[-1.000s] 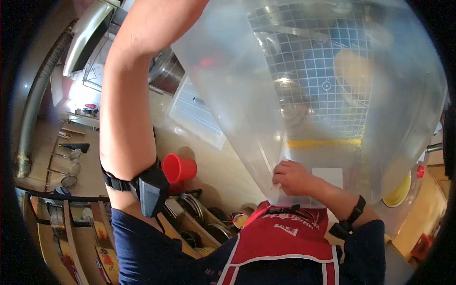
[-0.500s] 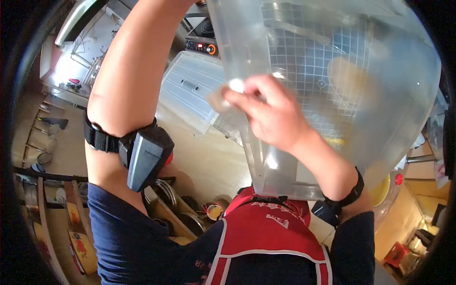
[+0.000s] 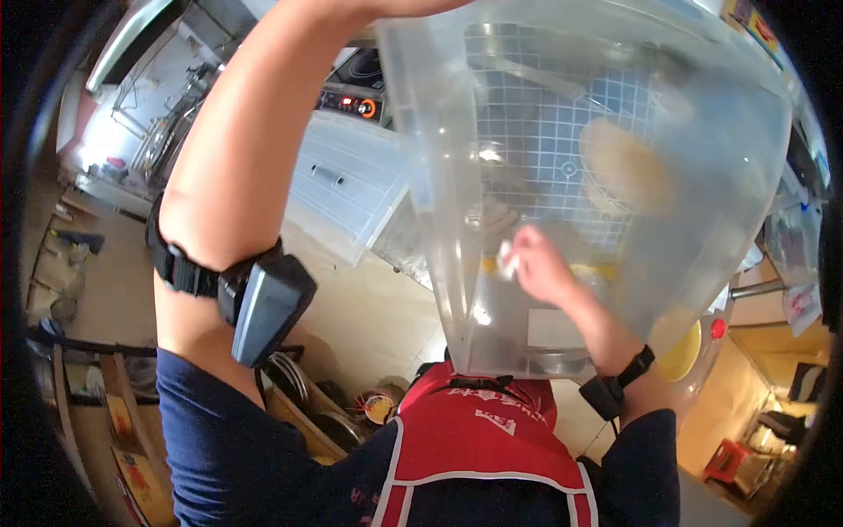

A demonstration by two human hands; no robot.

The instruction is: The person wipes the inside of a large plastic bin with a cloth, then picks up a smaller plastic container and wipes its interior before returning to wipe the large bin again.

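A large clear plastic storage box (image 3: 733, 158) is tilted up in front of me. My right hand (image 3: 546, 270) is inside it, fingers pinched on a small white cloth or tissue (image 3: 507, 261), too blurred to tell which. My left arm reaches up along the box's left side. At the top edge of the view, only part of my left hand (image 3: 417, 7) shows by the box's upper rim; its fingers are cut off. Through the box wall I see a blue gridded mat (image 3: 527, 114) and a blurred tan round shape (image 3: 623, 167). A white label (image 3: 553, 328) is on the near wall.
A clear lid with a handle (image 3: 338, 180) lies to the left, below an induction cooker (image 3: 356, 104) with a lit display. Pans (image 3: 338, 429) stand in a rack at lower left. A yellow bowl (image 3: 680, 351) and a red stool (image 3: 733, 464) are at right.
My right hand has moved down and right from near the box's left side, carrying the white piece. The box has shifted slightly left in view. My left arm stays raised beside it.
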